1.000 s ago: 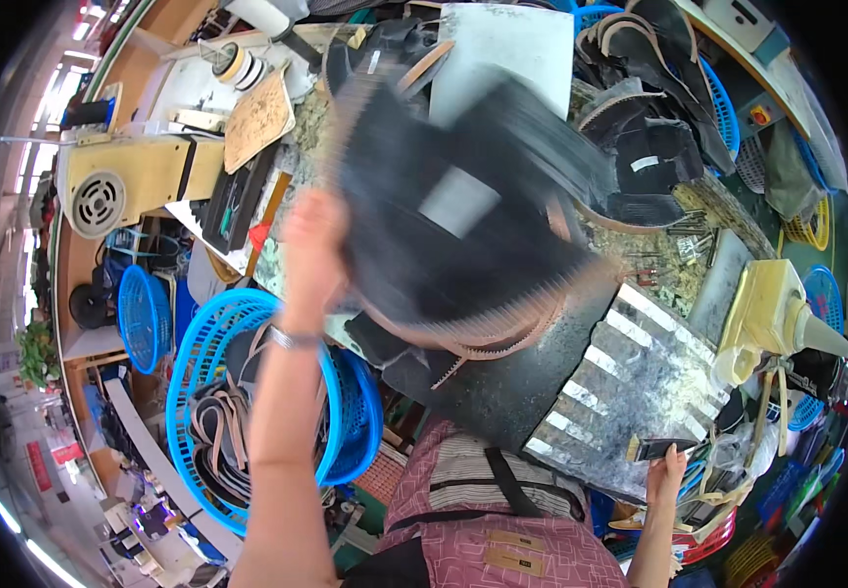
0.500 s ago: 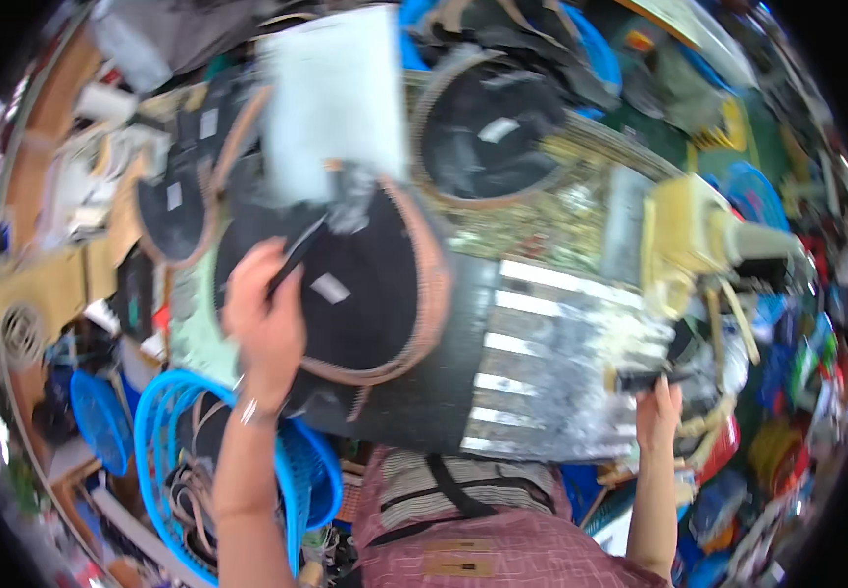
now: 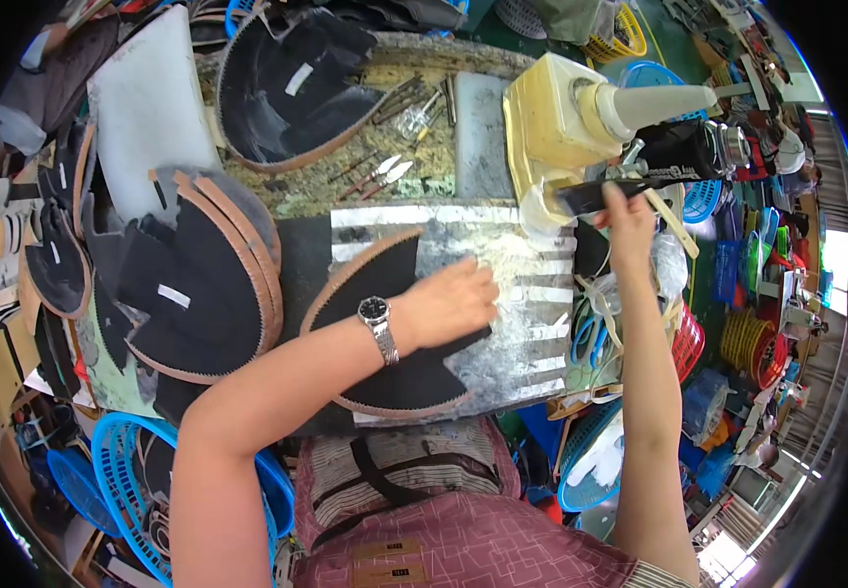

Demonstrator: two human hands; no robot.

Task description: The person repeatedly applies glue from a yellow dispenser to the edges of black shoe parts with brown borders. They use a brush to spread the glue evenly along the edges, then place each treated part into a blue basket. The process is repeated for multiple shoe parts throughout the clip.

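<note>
Head view: black piece (image 3: 377,272) lies beneath your left hand (image 3: 444,306); right hand (image 3: 628,230) clamped on a dark tool (image 3: 586,199).
Left fingers look close together; whether they pinch or merely press cannot be told. The piece appears light and bendable; grasp its black body beside your palm, sparing the tan toothed rim (image 3: 334,281). That rim bows left, under your left forearm (image 3: 287,377); the notched side faces right. Its long axis seems crosswise to that forearm, partly hidden. Beyond your left fingertips extends the striped board (image 3: 532,314); farther, beside your right-hand tool, stands a yellow container (image 3: 547,118).
</note>
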